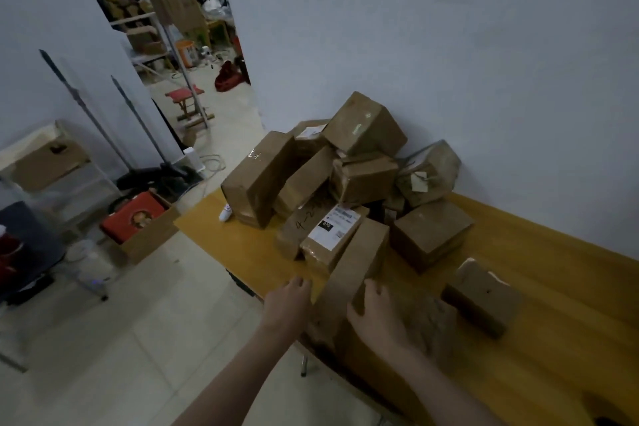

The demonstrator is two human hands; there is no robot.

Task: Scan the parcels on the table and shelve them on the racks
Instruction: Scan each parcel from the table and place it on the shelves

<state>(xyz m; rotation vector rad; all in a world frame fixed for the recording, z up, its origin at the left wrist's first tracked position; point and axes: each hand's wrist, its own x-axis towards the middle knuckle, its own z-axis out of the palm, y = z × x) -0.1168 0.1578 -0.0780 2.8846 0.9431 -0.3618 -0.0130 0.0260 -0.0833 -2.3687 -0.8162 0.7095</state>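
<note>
Item, as I read it: long parcel [349, 284] on counter [553, 339] edge, between my hands, long axis running away toward the pile [345, 176]; right hand [377, 318] curled on its near end, left hand [288, 301] relaxed just beside, not gripping.
</note>
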